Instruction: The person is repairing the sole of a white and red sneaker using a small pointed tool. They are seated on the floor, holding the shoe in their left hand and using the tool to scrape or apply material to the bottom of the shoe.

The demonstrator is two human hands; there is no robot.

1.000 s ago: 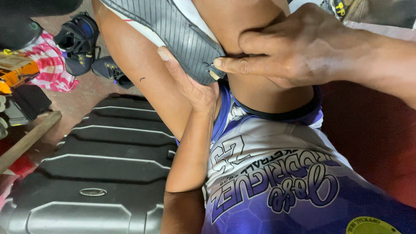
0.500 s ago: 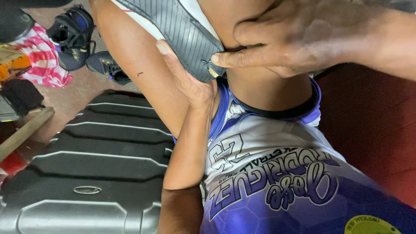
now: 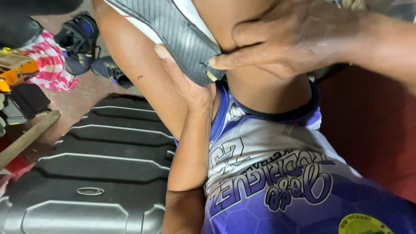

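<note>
Since the earlier frame almost nothing had shifted; only the view had drifted slightly, and both my hands stayed where they were. My left hand [image 3: 190, 84] lay flat under the hem of the grey ribbed sleeveless garment [image 3: 173, 30], fingers stretched up along it. My right hand [image 3: 294, 39] came in from the right, thumb and fingers pinched on that same hem, the two hands nearly touching. Below lay a blue and white sports jersey [image 3: 277, 182]. To the left sat a dark grey ribbed hard-shell suitcase [image 3: 95, 173], with black sneakers [image 3: 80, 41] on the floor beyond.
</note>
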